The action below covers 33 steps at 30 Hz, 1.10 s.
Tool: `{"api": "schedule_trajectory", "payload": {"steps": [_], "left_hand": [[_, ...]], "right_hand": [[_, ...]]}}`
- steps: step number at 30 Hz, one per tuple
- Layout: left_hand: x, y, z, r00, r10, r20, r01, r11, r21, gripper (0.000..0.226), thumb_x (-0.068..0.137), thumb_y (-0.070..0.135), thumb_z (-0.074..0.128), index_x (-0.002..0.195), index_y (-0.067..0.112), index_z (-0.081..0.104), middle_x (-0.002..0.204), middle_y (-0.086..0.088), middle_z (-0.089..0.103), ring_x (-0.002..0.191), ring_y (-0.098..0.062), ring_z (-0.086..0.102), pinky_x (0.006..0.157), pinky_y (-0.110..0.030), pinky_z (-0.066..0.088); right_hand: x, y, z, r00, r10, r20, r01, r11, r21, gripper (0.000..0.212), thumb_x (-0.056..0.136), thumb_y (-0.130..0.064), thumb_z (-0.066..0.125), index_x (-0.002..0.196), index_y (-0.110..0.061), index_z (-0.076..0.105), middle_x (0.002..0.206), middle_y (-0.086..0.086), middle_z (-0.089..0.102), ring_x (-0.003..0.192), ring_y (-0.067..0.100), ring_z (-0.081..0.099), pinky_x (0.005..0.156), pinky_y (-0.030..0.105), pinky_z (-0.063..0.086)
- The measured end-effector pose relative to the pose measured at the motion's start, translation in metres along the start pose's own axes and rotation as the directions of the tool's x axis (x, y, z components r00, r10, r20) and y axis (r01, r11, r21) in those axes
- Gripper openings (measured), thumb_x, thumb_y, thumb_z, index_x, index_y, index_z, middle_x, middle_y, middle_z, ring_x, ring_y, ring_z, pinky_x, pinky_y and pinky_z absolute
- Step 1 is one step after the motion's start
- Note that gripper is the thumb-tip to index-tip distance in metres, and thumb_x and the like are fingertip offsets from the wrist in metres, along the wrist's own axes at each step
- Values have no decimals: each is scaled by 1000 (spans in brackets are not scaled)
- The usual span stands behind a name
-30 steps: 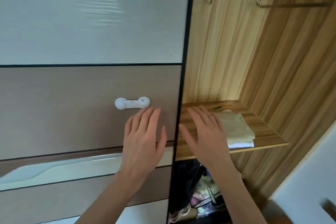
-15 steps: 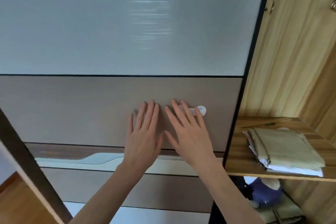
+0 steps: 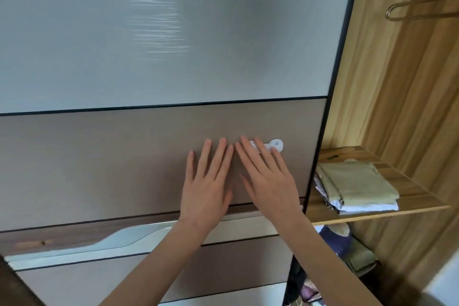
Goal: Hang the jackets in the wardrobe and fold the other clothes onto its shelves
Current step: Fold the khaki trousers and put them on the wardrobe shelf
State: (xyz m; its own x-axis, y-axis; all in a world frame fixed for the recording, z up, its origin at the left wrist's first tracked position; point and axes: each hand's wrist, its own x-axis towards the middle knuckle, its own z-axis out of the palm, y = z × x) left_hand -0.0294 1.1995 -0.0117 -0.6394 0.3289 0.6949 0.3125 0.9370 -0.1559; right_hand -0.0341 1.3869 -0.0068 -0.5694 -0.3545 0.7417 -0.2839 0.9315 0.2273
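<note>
Both hands lie flat against the wardrobe's sliding door [image 3: 124, 169], on its brown middle panel. The left hand [image 3: 206, 191] has its fingers [image 3: 219, 156] straight and slightly spread, pointing up the door, the thumb set off to the right. The right hand [image 3: 270, 186] sits just beside it, fingers [image 3: 250, 154] also straight and a little fanned, angled up and to the left; its fingers lie over the small white handle [image 3: 275, 145], whose long axis runs sideways across the panel. Neither hand curls round anything. The index fingertips of the two hands are nearly touching.

Above the brown panel is a pale glossy panel with a streaked reflection; below it runs a darker band with a silvery curved strip [image 3: 111, 238].

To the right of the door's dark edge the wardrobe [image 3: 397, 107] stands open, lined in light wood grain. On its shelf [image 3: 422, 196] rests a stack of folded clothes [image 3: 355, 186], pale green on top with white layers beneath, its long axis running from the back of the shelf toward the front edge. Two metal hangers [image 3: 422, 7] show at the upper right, pointing sideways. Under the shelf lie more clothes [image 3: 347, 248], dark blue and greenish, loosely heaped.
</note>
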Motion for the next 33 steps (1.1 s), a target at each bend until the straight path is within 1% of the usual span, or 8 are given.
{"api": "schedule_trajectory", "payload": {"steps": [2, 6, 10, 16, 20, 23, 27, 33], "left_hand": [[0, 0, -1, 1000, 24, 2, -24, 1000, 4, 91, 91, 30, 67, 166, 14, 17, 174, -6, 9, 161, -29, 8, 125, -63, 17], [-2, -7, -5, 1000, 31, 7, -31, 1000, 1, 89, 94, 33, 65, 166, 14, 15, 174, -7, 7, 161, -29, 7, 124, -63, 17], [-4, -15, -8, 1000, 26, 9, -26, 1000, 2, 87, 96, 33, 62, 166, 14, 14, 174, -7, 5, 161, -29, 6, 124, -63, 17], [-3, -13, -5, 998, 64, 7, -64, 998, -13, 86, 97, 33, 61, 166, 14, 13, 175, -7, 4, 161, -29, 5, 125, -62, 17], [7, 10, -2, 997, 77, 9, -77, 996, -51, 87, 96, 33, 62, 166, 14, 14, 174, -8, 6, 161, -29, 5, 125, -61, 17], [12, 33, 1, 996, 92, 22, -89, 992, -92, 88, 95, 34, 63, 166, 14, 15, 174, -9, 6, 161, -30, 5, 125, -61, 16], [13, 52, 2, 994, 105, 29, -101, 989, -108, 88, 96, 36, 63, 166, 13, 15, 174, -9, 6, 161, -30, 4, 125, -61, 16], [18, 57, 3, 996, 81, 32, -78, 993, -86, 85, 95, 34, 64, 165, 12, 20, 173, -10, 12, 161, -30, 9, 125, -62, 18]], "right_hand": [[-4, 11, 0, 1000, 4, -15, -4, 1000, -27, 63, 110, -30, 44, 166, -19, 19, 173, -1, 17, 159, 21, 16, 125, 47, 27], [-13, 37, -3, 1000, 17, -25, -18, 999, -45, 71, 99, -9, 50, 164, -16, 24, 172, 0, 21, 158, 23, 20, 127, 46, 24], [-25, 71, -7, 998, 48, 38, -44, 995, -90, 79, 93, -6, 56, 164, -12, 23, 171, 3, 21, 158, 27, 20, 126, 49, 25], [-44, 108, -15, 963, 231, 139, -200, 957, -210, 79, 94, -15, 60, 164, -12, 22, 171, 6, 21, 158, 32, 18, 127, 53, 20], [-44, 105, -30, 910, 404, 93, -377, 900, -216, 66, 104, -34, 55, 162, -13, 29, 170, 7, 24, 158, 30, 19, 124, 54, 23], [-33, 83, -34, 929, 363, 78, -354, 929, -104, 64, 109, -50, 43, 164, -22, 25, 173, 2, 17, 159, 25, 14, 126, 50, 19], [-25, 69, -31, 960, 270, 71, -268, 963, -41, 65, 109, -55, 38, 165, -28, 20, 174, 1, 10, 160, 26, 11, 127, 48, 17], [-41, 99, -12, 914, 374, 159, -374, 927, -27, 71, 108, -61, 33, 166, -32, 6, 175, 1, 2, 160, 26, 10, 127, 49, 21]]}}
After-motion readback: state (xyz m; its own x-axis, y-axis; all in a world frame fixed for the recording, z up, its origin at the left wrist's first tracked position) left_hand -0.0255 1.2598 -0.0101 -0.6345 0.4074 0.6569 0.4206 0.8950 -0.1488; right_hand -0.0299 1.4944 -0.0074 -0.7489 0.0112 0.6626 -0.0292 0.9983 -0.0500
